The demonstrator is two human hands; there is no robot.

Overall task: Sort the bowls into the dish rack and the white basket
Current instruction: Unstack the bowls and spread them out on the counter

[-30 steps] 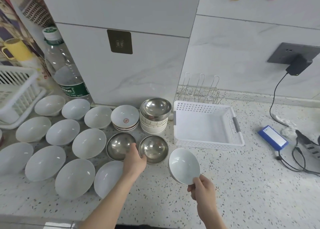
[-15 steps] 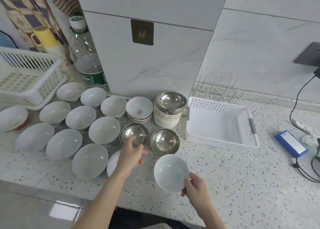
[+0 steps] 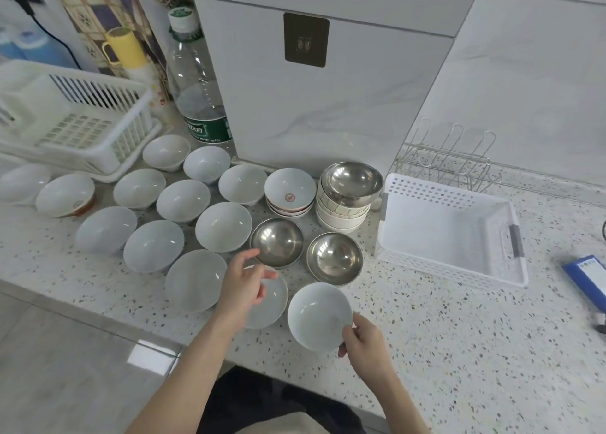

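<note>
The right hand (image 3: 362,343) grips a white bowl (image 3: 318,315) by its near rim, tilted, above the counter (image 3: 459,351). The left hand (image 3: 244,289), fingers loosely spread, hovers over another bowl (image 3: 273,302), just before a steel bowl (image 3: 277,241).

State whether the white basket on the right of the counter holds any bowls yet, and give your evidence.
Empty. The white basket shows only its bare floor and perforated walls; every bowl is outside it, including the white bowl gripped by the right hand.
</note>
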